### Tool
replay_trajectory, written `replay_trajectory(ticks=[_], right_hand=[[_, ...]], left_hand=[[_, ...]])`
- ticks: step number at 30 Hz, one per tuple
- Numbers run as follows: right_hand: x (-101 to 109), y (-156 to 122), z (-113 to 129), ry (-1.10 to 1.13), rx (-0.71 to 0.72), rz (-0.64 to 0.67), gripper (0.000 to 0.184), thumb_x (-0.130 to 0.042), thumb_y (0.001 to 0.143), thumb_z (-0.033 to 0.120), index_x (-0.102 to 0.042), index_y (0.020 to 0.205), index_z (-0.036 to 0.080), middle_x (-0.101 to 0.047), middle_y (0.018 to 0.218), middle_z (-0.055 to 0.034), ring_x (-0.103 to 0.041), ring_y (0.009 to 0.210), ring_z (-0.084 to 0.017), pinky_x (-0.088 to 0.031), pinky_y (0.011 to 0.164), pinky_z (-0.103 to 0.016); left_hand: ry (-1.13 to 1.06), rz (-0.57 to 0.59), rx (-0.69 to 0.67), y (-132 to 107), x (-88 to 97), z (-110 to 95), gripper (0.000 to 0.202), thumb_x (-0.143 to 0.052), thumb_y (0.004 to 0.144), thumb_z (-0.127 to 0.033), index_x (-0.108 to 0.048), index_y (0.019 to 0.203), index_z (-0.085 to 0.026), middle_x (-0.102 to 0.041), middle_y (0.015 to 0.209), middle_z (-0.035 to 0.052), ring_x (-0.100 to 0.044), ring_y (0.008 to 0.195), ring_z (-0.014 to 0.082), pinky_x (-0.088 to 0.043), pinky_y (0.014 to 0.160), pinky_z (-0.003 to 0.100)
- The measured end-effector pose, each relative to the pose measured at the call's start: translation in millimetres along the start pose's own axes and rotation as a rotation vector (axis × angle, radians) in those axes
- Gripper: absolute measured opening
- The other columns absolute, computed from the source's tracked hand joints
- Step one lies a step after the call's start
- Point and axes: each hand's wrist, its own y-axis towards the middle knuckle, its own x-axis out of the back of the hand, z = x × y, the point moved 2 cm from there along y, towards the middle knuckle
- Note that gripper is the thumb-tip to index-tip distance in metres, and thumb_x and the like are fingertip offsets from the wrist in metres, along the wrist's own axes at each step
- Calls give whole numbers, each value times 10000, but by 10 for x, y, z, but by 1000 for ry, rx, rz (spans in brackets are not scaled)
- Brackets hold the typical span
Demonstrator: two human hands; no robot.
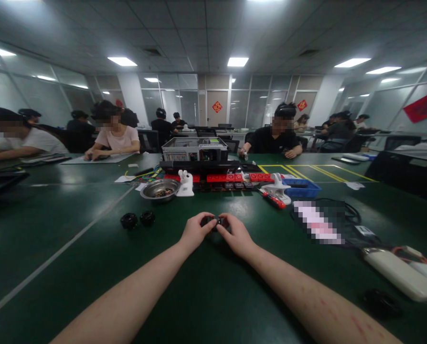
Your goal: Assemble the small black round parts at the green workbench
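Observation:
Over the middle of the green table, my left hand (198, 230) and my right hand (236, 234) pinch a small black round part (218, 222) between them. The fingers cover most of it, so its exact kind is hidden. To the left lie two dark, knobbly round pieces, one black piece (129, 220) and another black piece (147, 218) beside it. A metal bowl (149, 195) with small brownish bits inside stands beyond them. Next to the bowl is a white plastic stand (185, 185).
Beyond my hands are red-and-black boxes (231, 177), an open computer case (195, 150), a red screwdriver (276, 200) and a blue tray (303, 188). Right of me lie cables, a white power bank (400, 272) and a dark coiled item (382, 303). People sit across the table.

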Motion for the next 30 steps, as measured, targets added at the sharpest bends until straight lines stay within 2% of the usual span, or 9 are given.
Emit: replay_trajectory(ticks=[3,6,9,12,16,19,23,26,30], right_hand=[[-12,34,-41,-39,-43,50,341,-307,837,393,-547,766,161,-550,717,-24,-474,706,-139,-355,653,-267],[-38,60,-74,-68,-31,106,446,-242,856,393,-527,608,155,-529,621,-17,-460,652,-131,-347,629,-261],[-46,62,-83,-75,-11,103,384,-302,843,381,-538,644,153,-529,639,-20,-461,657,-134,-354,622,-264],[-39,42,-69,-58,16,82,218,-470,770,348,-554,806,150,-545,743,-31,-477,724,-145,-374,659,-276],[-19,4,-15,-30,78,53,343,-579,686,269,-497,1003,166,-538,914,-53,-473,853,-163,-372,759,-310],[1,-8,14,-44,61,43,376,-559,700,326,-478,1036,177,-535,945,-57,-468,875,-174,-359,778,-331],[6,10,-2,-71,-13,55,307,-376,809,406,-536,935,176,-564,832,-44,-481,786,-157,-361,708,-296],[-22,30,-35,-106,-24,104,424,-251,851,414,-570,720,167,-566,696,-28,-479,700,-141,-349,654,-266],[-53,51,-73,-105,-14,128,440,-249,856,399,-558,654,159,-555,646,-24,-472,663,-135,-345,625,-254]], left_hand=[[25,-3,-14,-16,8,-45,338,-509,672,-421,-590,885,-172,-613,845,52,-568,760,188,-451,660,292],[41,7,-36,-19,7,-61,321,-527,660,-411,-596,874,-183,-610,862,47,-559,804,196,-446,702,301],[-24,51,0,2,-11,-16,345,-516,665,-427,-586,886,-171,-607,855,53,-569,752,183,-459,660,289],[-144,96,109,33,-36,66,396,-476,683,-461,-570,888,-136,-606,787,59,-565,588,148,-463,537,264],[-135,63,104,42,-26,89,393,-485,672,-463,-583,847,-125,-597,707,47,-555,567,148,-457,511,256],[-72,28,56,16,4,35,377,-488,674,-454,-588,860,-142,-606,776,59,-570,675,176,-465,566,269],[19,1,2,-14,21,-35,331,-504,674,-424,-595,866,-170,-615,825,53,-567,754,191,-453,669,297],[62,-1,-27,-19,7,-47,303,-520,667,-403,-603,860,-184,-618,836,44,-563,785,196,-438,720,311],[15,37,-4,-1,-19,-3,328,-515,666,-417,-600,873,-176,-614,852,52,-570,763,191,-457,672,296]])
